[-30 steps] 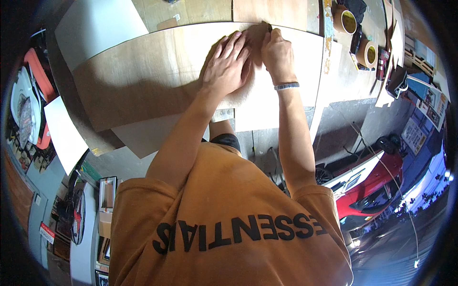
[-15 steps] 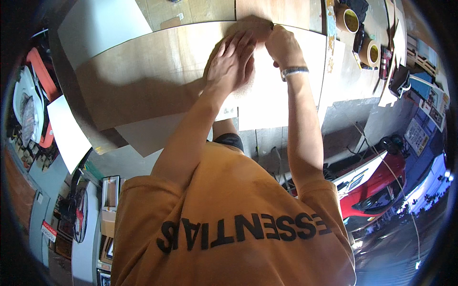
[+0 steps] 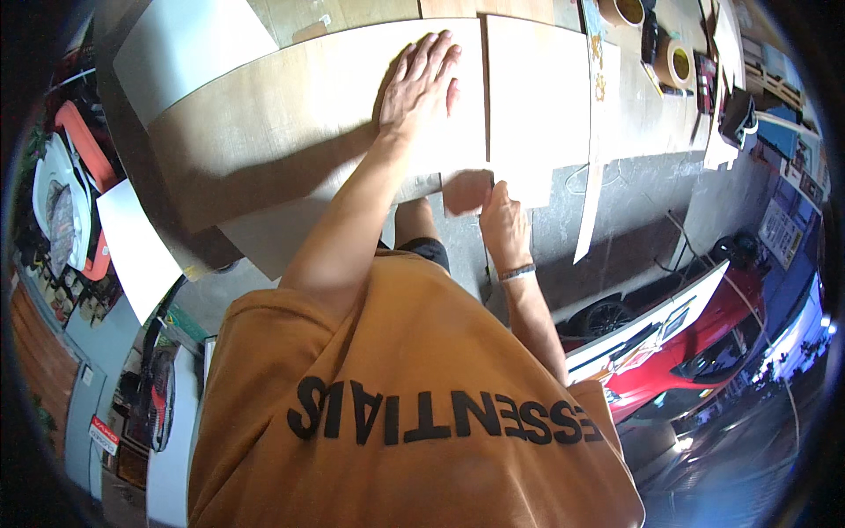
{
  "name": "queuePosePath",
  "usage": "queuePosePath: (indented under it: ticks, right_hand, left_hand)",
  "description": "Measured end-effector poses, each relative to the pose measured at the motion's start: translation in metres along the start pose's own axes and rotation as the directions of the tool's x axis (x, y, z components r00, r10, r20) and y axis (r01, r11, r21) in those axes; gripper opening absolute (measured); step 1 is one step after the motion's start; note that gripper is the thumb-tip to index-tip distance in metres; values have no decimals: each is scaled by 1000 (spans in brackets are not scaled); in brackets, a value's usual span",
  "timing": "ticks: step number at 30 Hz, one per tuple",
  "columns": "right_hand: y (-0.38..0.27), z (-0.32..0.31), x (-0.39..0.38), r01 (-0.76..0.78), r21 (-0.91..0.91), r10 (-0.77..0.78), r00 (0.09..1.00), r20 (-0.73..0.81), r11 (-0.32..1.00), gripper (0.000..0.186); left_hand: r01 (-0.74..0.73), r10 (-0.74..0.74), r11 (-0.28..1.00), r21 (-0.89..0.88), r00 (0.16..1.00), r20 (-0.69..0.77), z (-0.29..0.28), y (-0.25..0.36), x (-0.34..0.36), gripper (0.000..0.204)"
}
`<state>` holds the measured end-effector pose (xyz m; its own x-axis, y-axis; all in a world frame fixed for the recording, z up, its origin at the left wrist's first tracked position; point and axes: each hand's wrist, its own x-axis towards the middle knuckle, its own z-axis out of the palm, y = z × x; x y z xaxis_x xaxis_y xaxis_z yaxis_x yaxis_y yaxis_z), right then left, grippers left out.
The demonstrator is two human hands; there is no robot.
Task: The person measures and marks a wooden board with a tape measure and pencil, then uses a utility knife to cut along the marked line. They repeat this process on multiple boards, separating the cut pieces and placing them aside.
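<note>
Head view: left hand (image 3: 421, 86) lies flat, fingers spread, pressing on the big plywood sheet (image 3: 290, 114) right beside a straight seam or cut line (image 3: 485, 88). It holds nothing, just palm-down pressure. Right hand (image 3: 503, 224) sits at the near edge of the bench, pinching a small tan block (image 3: 466, 192) — probably a sanding pad or offcut, can't tell which. The narrower panel (image 3: 537, 97) lies just right of the seam, edge to edge with the sheet.

Risks as I judge them: only one palm holds the sheet, so a push at the edge could skew it against the panel; the block is at the overhang and could slip off.

Hard to make out: right fingertips are hidden behind the block, the bench's far end is cut off, tape rolls (image 3: 676, 63) at top right are fisheye-warped.
</note>
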<state>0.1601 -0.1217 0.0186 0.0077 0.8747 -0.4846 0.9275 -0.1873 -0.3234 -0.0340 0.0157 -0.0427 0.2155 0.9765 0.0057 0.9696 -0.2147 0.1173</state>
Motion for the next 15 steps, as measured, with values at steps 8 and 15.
queuePosePath:
  ticks: [8, 15]
  right_hand:
    - [21, -25, -19, -60, 328, 72, 997, -23, 943, 27]
    - [2, -2, -1, -178, 961, 523, 852, 42, 213, 25]
  left_hand:
    - [-130, -33, 801, -585, 965, -259, -7, -22, -22, 34]
    - [121, -295, 740, -662, 942, -158, -66, -56, -177, 21]
